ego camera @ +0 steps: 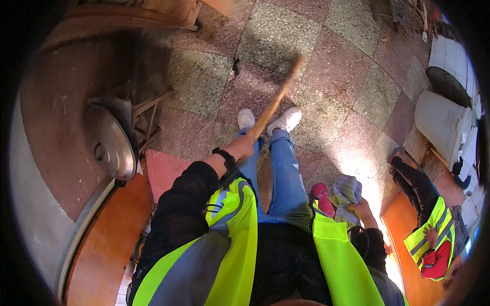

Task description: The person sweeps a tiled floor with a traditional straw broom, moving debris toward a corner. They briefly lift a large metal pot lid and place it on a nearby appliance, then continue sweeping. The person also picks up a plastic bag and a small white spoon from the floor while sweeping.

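Observation:
My left hand [244,144] is closed around the lower end of a wooden stick [278,96], which slants up and away over the floor. Its far end is blurred. On that wrist sits a black watch [228,160]. At my right side, my right hand [361,211] grips a grey striped cloth [347,191] that hangs in folds. A red fabric item [324,199] shows beside the cloth; whether my hand also holds it is unclear. My white shoes [285,119] stand on the floor below the stick.
Checkered terrazzo tiles [329,69] form the floor. A lidded metal pot [111,141] stands left, near a metal frame [147,118]. Wooden furniture [153,15] is at upper left. A white bucket [440,122] and a person in a yellow vest [432,233] are right.

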Available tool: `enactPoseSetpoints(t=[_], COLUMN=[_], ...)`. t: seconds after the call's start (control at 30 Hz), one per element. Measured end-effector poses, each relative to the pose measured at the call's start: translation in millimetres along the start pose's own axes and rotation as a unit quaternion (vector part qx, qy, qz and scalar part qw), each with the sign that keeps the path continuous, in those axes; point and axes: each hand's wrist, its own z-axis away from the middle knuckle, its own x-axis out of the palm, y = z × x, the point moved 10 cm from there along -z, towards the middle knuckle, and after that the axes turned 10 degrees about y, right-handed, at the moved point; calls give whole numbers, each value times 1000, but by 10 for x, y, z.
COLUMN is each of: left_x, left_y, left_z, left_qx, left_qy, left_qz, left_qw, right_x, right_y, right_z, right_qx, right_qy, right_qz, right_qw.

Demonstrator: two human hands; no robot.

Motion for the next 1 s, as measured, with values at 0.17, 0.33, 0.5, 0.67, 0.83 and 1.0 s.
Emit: enactPoseSetpoints(t=[0.17, 0.33, 0.5, 0.67, 0.83, 1.0], left_x=[-323, -717, -932, -1269, -1691, -1700], left_y=[-194, -809, -1659, -2077, -2046, -1227], left_z=[310, 853, 1247, 1170, 694, 61], left_qx=[41, 54, -127, -198, -192, -179], left_qy=[9, 105, 139, 193, 198, 96], left_qz=[-3, 23, 65, 29, 58, 30], left_qw=[999, 993, 980, 961, 960, 979], right_x=[137, 226, 258, 228, 69, -1], right_y=[-295, -540, -613, -759, -929, -1023], right_z=[339, 550, 631, 778, 770, 653], right_qx=[49, 22, 12, 5, -49, -18], right_qy=[-25, -1, 28, 18, 56, 23], right_qz=[-72, -26, -8, -33, -11, -54], right_qw=[996, 999, 999, 999, 997, 998])
